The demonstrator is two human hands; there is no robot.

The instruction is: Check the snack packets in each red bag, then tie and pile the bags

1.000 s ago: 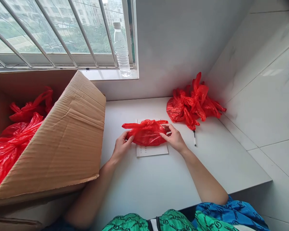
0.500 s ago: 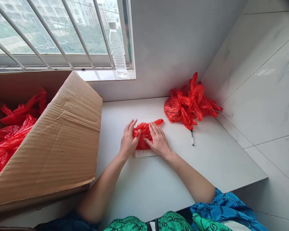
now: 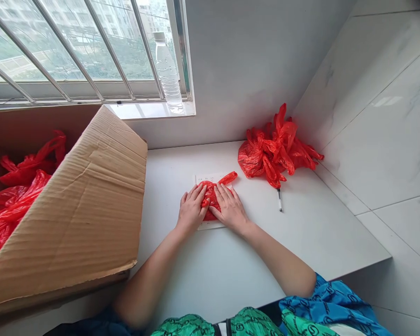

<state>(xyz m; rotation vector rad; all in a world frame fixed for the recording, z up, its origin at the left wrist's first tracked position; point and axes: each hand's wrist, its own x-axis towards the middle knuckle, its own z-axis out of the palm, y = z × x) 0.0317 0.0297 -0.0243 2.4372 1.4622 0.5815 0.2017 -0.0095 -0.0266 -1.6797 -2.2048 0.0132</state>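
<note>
A small red plastic bag lies under both hands, on a white sheet of paper with small printed marks. My left hand rests flat on the bag's left side, fingers stretched forward. Across its right side my right hand lies with the fingers extended and the thumb toward the middle. Neither hand grips it. One twisted end of the bag sticks out past the right fingertips. What the bag contains, if anything, is hidden.
A cardboard box holding red plastic bags stands at the left. More red bags are heaped at the back right, beside a pen. A water bottle stands on the sill of the barred window.
My left hand has moved right and down onto the bag, its fingers now flat. My right hand stays on the other side, and more of the paper's far edge shows.
</note>
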